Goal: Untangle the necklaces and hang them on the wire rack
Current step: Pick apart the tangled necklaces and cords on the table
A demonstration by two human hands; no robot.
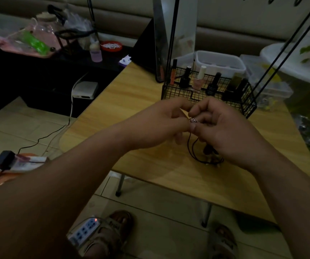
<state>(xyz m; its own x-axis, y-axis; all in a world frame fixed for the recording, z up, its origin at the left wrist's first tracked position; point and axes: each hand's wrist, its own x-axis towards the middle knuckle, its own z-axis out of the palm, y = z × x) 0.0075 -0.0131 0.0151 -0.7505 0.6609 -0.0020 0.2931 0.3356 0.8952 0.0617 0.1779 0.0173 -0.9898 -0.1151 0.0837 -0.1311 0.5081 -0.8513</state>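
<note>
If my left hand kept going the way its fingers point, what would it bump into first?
Almost at once, the right hand: the left hand points straight at it, and both pinch the small shiny pendant between them. The wire rack stands farther back, though depth is hard to judge.

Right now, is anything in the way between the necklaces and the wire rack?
Nothing visible does. The left hand and right hand pinch a necklace pendant right in front of the wire rack, its cords dangling to the table.
</note>
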